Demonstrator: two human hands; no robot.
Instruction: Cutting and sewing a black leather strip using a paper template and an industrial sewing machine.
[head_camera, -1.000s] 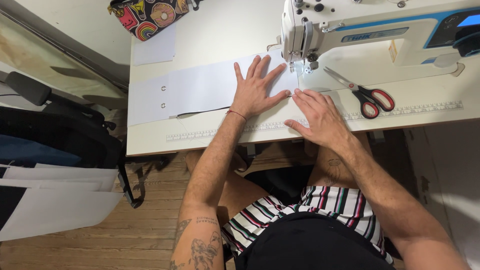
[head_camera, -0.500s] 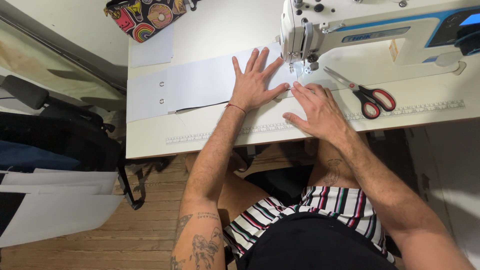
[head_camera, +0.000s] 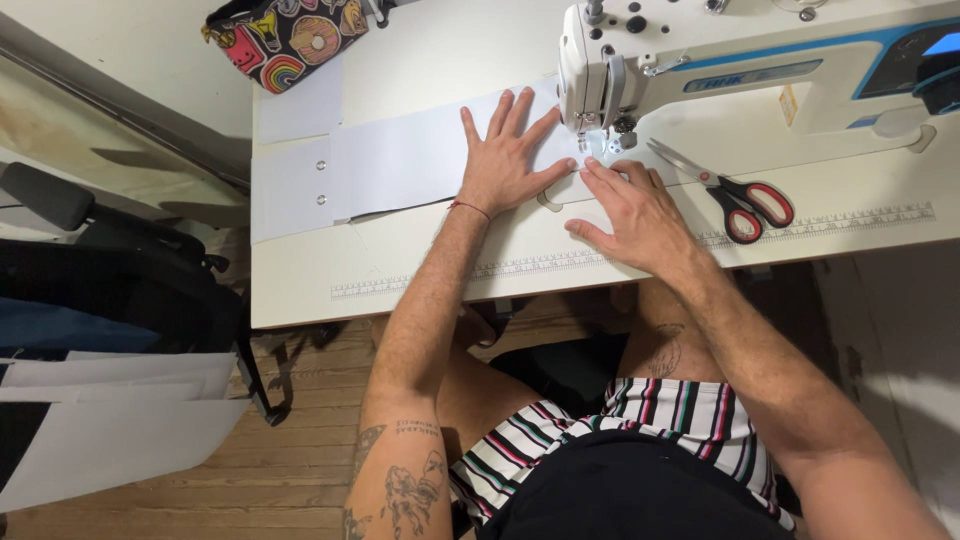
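Seated at the sewing table (head_camera: 420, 270), looking straight down.

My left hand (head_camera: 508, 155) lies flat, palm down, fingers spread wide, on the long white fabric strip (head_camera: 400, 165). It grips nothing; it only presses the cloth to the tabletop. A thin red cord sits around that wrist.

My right hand (head_camera: 630, 215) is also open and flat, fingers together and pointing toward the needle area, fingertips resting on the end of the strip just below the presser foot. Nothing is held in it either. The two hands lie close together, thumbs nearly meeting.

The strip runs leftward across the table from under the head of the white sewing machine (head_camera: 720, 70). Near its left end I see two small metal snaps (head_camera: 321, 182), one above the other.

Scissors with red-and-black handles (head_camera: 735, 195) lie on the table just to the right of my right hand, blades closed and pointing toward the machine, not touched.

A printed ruler strip (head_camera: 800, 228) runs along the front edge of the table, passing under my right hand.

A dark pouch with colourful doughnut and rainbow prints (head_camera: 285, 35) sits at the far left corner of the table, well apart from both hands.

Off the table's left edge, a black bag (head_camera: 110, 290) sits over the wooden floor.
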